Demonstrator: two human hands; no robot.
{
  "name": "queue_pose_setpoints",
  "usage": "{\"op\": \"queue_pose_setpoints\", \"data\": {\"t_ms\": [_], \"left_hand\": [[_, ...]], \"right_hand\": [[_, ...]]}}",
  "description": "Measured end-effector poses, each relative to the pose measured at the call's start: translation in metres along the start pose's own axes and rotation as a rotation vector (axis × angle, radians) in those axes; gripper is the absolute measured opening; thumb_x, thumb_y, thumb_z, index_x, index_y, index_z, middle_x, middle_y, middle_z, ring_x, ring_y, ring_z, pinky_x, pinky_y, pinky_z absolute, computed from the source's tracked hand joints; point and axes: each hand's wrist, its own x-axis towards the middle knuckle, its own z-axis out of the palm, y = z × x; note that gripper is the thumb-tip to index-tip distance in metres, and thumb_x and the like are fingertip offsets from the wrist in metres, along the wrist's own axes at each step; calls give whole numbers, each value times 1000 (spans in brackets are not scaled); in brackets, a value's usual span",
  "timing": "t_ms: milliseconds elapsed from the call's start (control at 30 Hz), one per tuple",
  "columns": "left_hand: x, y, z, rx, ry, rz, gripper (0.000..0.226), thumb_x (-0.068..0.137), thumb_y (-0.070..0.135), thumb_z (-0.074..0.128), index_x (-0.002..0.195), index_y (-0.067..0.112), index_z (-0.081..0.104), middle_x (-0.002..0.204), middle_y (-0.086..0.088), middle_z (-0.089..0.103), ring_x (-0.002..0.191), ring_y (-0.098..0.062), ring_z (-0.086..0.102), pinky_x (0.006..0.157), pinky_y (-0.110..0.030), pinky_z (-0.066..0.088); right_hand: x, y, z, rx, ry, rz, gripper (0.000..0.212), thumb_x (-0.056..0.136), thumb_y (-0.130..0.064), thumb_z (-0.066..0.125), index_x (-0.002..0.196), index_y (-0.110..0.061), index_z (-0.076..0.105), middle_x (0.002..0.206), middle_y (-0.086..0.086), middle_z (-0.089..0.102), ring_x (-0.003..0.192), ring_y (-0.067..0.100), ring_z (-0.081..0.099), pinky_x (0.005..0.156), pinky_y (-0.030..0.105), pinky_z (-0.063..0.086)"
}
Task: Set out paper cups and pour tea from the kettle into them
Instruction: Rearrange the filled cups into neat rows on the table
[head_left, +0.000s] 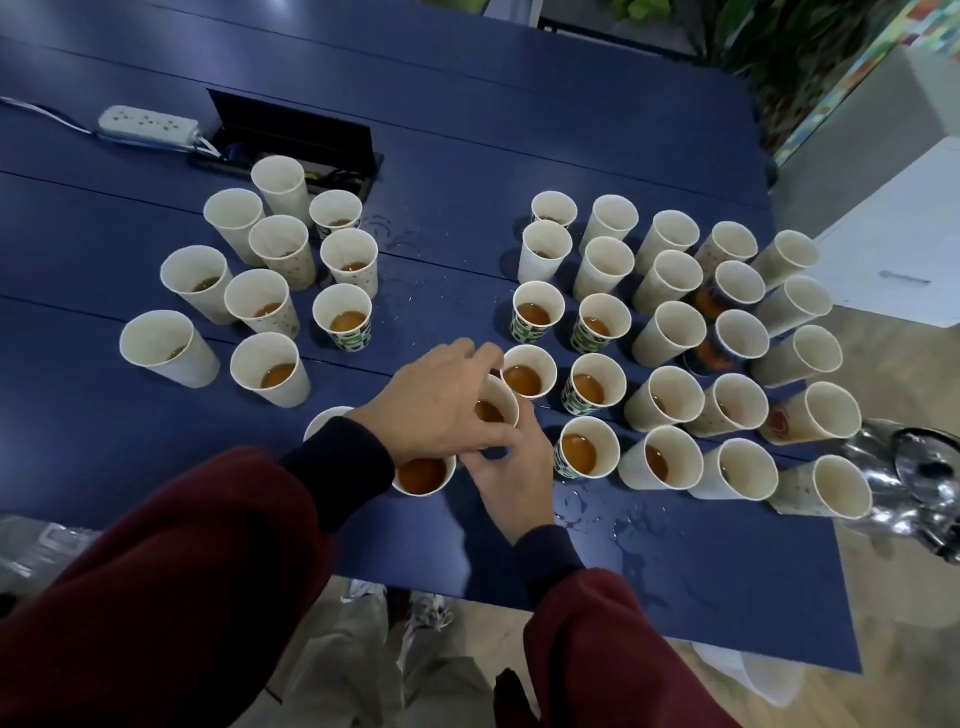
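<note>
Several white paper cups stand on the blue table (130, 447) in a left cluster (270, 296) and a larger right cluster (670, 332). Many hold amber tea. Near the front edge both my hands hold one paper cup (497, 406) with tea in it, tilted slightly. My left hand (441, 400) grips its rim from above. My right hand (511, 480) wraps its lower part from the near side. Another filled cup (422, 475) stands just below my left wrist. The shiny steel kettle (919, 488) sits at the table's right edge, with no hand on it.
Spilled drops wet the table near the front right (602, 514) and between the clusters (400, 236). A white power strip (148, 124) and an open cable box (296, 140) lie at the back left. A white cabinet (893, 244) stands to the right.
</note>
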Motion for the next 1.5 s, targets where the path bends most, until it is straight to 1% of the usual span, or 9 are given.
{"op": "queue_pose_setpoints", "data": {"t_ms": [133,433,567,667,767,967,1200,1400,1500], "left_hand": [[-5,-9,5,-147,-65,-133,71,83,74,53,137,28,43,127,1,55,113,-19,55,95,-42,49],[-14,-44,15,85,-296,-200,37,98,20,55,134,21,63,129,-2,68,112,-20,63,99,-35,52],[-18,-43,17,62,-289,-161,50,97,40,57,145,27,50,136,0,63,120,-21,59,101,-37,50],[-26,-39,17,13,-290,-91,87,76,70,67,148,31,38,137,3,58,121,-21,55,99,-41,48],[-37,-37,22,168,-344,2,106,65,68,77,150,31,27,137,4,49,119,-19,53,95,-39,50],[-45,-40,35,294,-243,89,63,84,35,70,138,24,40,134,0,45,115,-21,52,90,-40,52],[-45,-42,32,242,-183,126,48,86,39,67,127,26,46,124,1,51,111,-20,53,89,-40,51],[-41,-35,-2,218,-94,184,43,85,42,67,119,23,48,115,1,52,107,-23,54,83,-42,51],[-37,-32,-25,217,-24,236,43,85,45,65,118,24,48,113,0,53,104,-22,54,83,-43,52]], "right_hand": [[-14,21,-3,7,119,99,49,77,-22,87,117,-26,60,109,-13,67,102,5,65,86,27,53],[-18,47,0,-44,165,211,54,73,-34,84,118,-27,56,110,-7,66,100,19,64,88,48,55],[-19,49,0,-53,175,191,53,76,-27,85,119,-22,55,111,-5,65,103,17,62,89,46,54],[-20,51,1,-66,174,190,55,76,-23,85,121,-20,54,113,-5,64,105,17,61,92,43,52],[-24,51,3,-95,147,229,60,76,-22,86,126,-16,53,118,-1,64,110,20,60,95,42,51],[-49,44,5,-88,132,323,72,81,-13,81,143,-15,44,141,0,57,129,16,52,109,30,41],[-82,28,17,-157,332,271,50,84,-14,79,120,-28,48,118,-4,56,108,10,58,96,36,54],[-69,-11,23,-126,184,69,54,80,-9,75,125,-24,49,123,-5,57,111,1,53,93,7,40],[-56,-27,30,-90,125,17,59,81,-14,78,131,-20,49,127,-6,59,117,2,54,96,8,40]]}}
